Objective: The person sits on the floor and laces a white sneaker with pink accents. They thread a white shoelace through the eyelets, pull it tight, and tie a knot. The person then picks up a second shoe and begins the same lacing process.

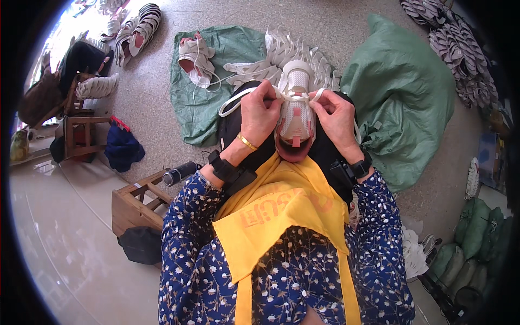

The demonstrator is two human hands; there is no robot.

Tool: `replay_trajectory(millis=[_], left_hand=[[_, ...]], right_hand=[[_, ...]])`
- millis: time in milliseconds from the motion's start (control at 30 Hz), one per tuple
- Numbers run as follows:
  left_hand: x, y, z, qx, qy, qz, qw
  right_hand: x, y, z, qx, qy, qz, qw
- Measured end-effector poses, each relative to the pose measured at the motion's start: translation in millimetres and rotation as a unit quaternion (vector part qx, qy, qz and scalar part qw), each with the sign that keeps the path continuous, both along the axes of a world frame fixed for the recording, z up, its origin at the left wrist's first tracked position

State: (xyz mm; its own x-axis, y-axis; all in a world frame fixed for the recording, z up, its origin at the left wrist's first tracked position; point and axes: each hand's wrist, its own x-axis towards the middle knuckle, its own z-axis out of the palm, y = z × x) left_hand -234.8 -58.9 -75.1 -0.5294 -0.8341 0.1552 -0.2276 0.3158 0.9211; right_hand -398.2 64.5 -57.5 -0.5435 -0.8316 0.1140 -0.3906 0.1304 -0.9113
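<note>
A white mesh sneaker [296, 127] with pink trim rests on my lap, its collar toward me and its pale toe pointing away. White shoelace [232, 102] crosses the shoe near its tongue and loops out on the left. My left hand [260, 115] is closed at the left of the shoe, pinching the lace between thumb and fingers. On the opposite side, my right hand [337, 120] pinches the lace too, close to the eyelets. A yellow apron [281, 208] covers my lap just below the shoe's heel end.
Beyond my knees lies a green woven sheet [189, 119] with a loose shoe upper [196, 60] and a row of white uppers [281, 51]. A bulging green sack [401, 97] sits at the right. Wooden stools [135, 208] stand at the left.
</note>
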Motion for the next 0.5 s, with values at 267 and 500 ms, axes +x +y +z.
replay_trajectory(millis=[267,500], left_hand=[[-2,2,1,-0.122,-0.04,-0.037,0.991],[-6,-17,4,-0.131,-0.043,-0.119,0.983]], right_hand=[[-3,-2,-7,-0.006,-0.031,0.0,1.0],[-3,-2,-7,-0.008,-0.033,-0.002,0.999]])
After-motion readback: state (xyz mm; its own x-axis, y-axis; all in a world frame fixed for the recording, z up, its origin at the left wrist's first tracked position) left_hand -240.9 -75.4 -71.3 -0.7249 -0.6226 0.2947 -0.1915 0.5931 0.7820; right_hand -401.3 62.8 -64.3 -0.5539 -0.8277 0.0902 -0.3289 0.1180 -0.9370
